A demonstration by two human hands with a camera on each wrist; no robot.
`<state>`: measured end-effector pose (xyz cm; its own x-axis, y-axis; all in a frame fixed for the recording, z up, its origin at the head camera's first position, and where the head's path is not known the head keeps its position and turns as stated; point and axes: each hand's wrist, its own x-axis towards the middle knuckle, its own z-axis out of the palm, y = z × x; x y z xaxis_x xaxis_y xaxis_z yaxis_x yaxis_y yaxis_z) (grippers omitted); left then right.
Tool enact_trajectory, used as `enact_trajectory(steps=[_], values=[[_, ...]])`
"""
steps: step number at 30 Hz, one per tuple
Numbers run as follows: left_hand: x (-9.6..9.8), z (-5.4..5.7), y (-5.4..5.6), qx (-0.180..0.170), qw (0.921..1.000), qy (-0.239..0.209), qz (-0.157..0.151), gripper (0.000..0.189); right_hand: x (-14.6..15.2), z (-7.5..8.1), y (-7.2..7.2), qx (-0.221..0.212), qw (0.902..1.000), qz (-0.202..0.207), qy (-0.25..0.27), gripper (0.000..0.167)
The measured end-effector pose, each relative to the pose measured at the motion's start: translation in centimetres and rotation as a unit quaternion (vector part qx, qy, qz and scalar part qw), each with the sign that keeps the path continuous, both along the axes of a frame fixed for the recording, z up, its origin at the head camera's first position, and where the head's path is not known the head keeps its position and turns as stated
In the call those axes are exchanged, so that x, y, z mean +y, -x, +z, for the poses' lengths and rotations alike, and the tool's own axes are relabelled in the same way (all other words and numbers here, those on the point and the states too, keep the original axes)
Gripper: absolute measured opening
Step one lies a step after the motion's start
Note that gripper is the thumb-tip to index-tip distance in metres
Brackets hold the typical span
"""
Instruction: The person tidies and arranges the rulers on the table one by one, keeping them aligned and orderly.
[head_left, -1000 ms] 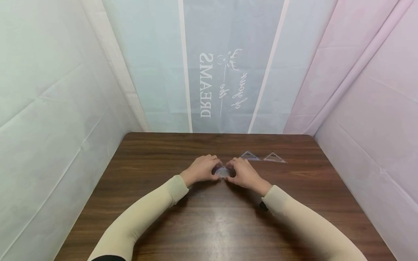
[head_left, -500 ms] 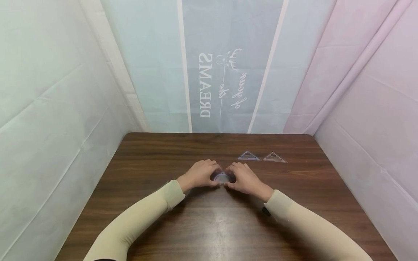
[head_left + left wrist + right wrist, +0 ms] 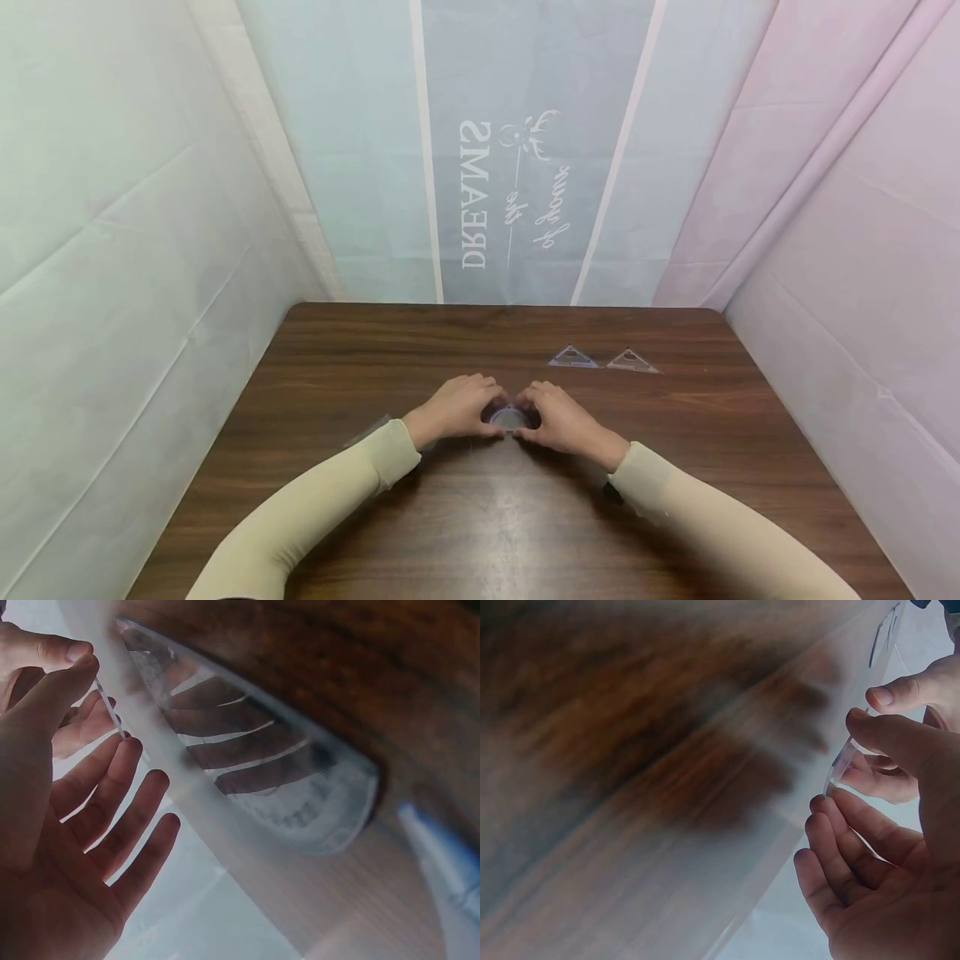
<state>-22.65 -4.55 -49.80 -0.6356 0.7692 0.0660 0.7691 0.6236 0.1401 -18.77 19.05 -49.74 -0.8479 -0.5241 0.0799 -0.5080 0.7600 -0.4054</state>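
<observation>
A small clear protractor (image 3: 509, 419) with a curved blue-tinted edge sits between both hands, over the middle of the table. My left hand (image 3: 456, 407) pinches its left side between thumb and fingers; my right hand (image 3: 564, 421) pinches its right side in the same way. Both wrist views show the protractor nearly edge-on, as a thin clear strip (image 3: 109, 711) in the left one. Beneath the left forearm lies a clear flat plastic piece (image 3: 366, 432), partly hidden by the sleeve. In the left wrist view that clear piece (image 3: 300, 814) has a rounded end and reflects the fingers.
Two clear set squares, a blue-marked one (image 3: 573, 357) and a plain one (image 3: 632, 361), lie side by side at the back right of the brown wooden table (image 3: 337, 342). A blurred blue-edged thing (image 3: 439, 851) shows at the left wrist view's right edge. Light fabric walls surround the table.
Both hands have drawn the protractor a little toward the body, still pinching its sides. More of the clear piece shows beyond the left sleeve. The set squares have stayed in place.
</observation>
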Motion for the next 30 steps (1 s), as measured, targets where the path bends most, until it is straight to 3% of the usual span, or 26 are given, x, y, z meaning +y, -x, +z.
enact_trajectory(steps=[17,30], values=[[-0.5,0.0,-0.9,-0.029,0.9993,0.021,0.001,0.054,-0.4,-0.6,-0.8,-0.009,0.9998,0.018,0.005,0.039],[-1.0,-0.4,-1.4,-0.026,0.9994,0.021,-0.001,0.053,-1.0,-0.5,-1.4,-0.004,0.9995,0.031,-0.003,0.039]])
